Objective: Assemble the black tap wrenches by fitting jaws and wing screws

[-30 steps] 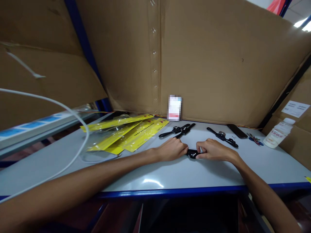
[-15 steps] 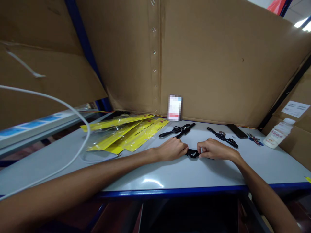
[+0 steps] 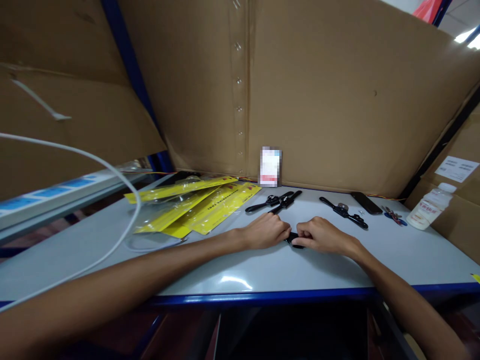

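Observation:
My left hand (image 3: 267, 232) is closed around one end of a black spokeshave (image 3: 297, 242) low over the table. With fingers curled, my right hand (image 3: 323, 235) grips the tool's middle and hides most of its other half. Just beyond my left hand, two more black spokeshaves (image 3: 270, 201) lie crossed on the table. Another spokeshave (image 3: 344, 213) rests past my right hand, with a small brownish metal piece (image 3: 342, 205) against it.
Yellow-and-clear packages (image 3: 210, 205) are piled at left, near a white cable (image 3: 127, 180) and power strip (image 3: 48, 197). A blurred upright screen (image 3: 269, 167) leans on the cardboard (image 3: 318, 100). Rightward lie a black phone (image 3: 366, 203), small metal items (image 3: 393, 215) and a bottle (image 3: 430, 206).
My right hand has shifted left along the spokeshave, closer to my left hand, and now covers more of its middle. My left hand stays in place.

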`<action>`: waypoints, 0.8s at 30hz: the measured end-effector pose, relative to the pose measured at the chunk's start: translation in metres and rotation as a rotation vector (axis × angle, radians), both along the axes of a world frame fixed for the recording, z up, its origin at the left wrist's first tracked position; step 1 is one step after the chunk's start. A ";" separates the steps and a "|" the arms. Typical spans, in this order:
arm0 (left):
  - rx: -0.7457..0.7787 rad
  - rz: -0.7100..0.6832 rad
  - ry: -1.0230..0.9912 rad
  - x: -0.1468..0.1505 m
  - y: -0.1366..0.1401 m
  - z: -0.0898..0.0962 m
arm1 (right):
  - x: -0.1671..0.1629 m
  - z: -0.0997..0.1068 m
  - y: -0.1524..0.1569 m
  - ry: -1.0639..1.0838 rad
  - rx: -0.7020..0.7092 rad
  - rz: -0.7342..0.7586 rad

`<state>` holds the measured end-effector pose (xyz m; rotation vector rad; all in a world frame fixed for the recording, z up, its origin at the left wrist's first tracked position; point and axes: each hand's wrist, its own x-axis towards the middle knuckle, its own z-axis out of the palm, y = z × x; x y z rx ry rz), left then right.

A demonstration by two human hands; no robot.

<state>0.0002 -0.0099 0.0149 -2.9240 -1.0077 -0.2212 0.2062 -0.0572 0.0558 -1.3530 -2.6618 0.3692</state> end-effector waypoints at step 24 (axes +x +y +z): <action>0.211 -0.070 -0.201 -0.008 0.013 -0.009 | 0.127 0.010 0.061 -0.524 0.081 -0.734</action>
